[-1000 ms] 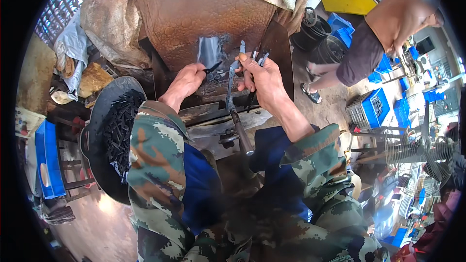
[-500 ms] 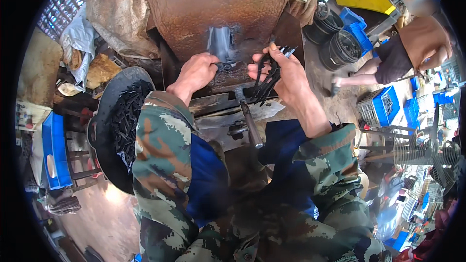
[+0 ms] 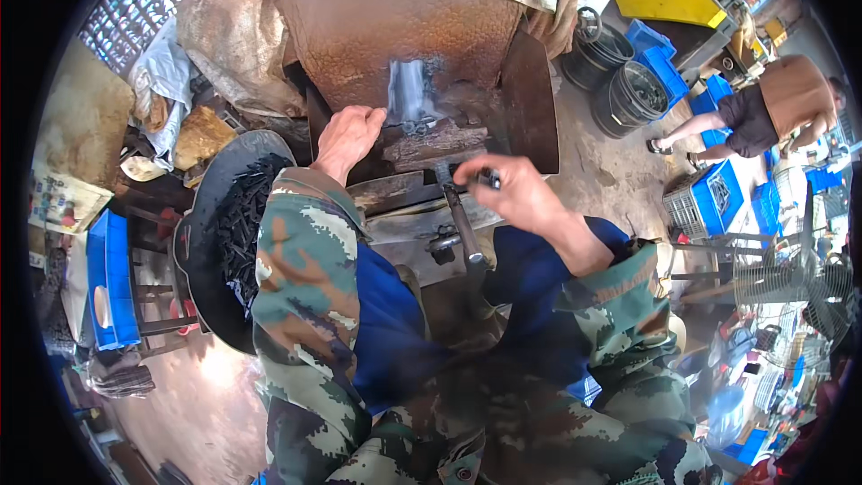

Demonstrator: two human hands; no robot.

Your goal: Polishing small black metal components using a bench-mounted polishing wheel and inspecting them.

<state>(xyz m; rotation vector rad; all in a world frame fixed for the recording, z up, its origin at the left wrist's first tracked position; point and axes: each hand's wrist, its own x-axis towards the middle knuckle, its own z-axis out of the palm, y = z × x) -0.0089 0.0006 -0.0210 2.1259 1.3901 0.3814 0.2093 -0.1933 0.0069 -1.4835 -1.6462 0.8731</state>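
Note:
My left hand [image 3: 350,139] is curled at the left of a grey, streaked, wheel-like part [image 3: 409,90] that shows in a slot of a rusty brown hood [image 3: 395,9]. Its fingertips are hidden, and so is whatever they pinch. My right hand [image 3: 521,196], slightly blurred, is closed above the metal rod [image 3: 461,220] on a bundle of black strips [image 3: 488,178], of which only the dark ends show. Between the hands lies a worn, dark, wood-like block [image 3: 437,145]. To the left, a black basin [image 3: 205,283] holds many loose black strips [image 3: 238,233].
Black buckets [image 3: 628,99] stand on the floor at the far right, by blue crates [image 3: 662,63]. Beyond them a person [image 3: 786,103] walks in dark shorts. A fan [image 3: 795,283] stands at the right. A blue bin [image 3: 112,278] is left of the basin.
My right hand has come down and nearer, turning the black strips end-on. My left hand has drawn slightly left, away from the wheel-like part. The person at the right has shifted.

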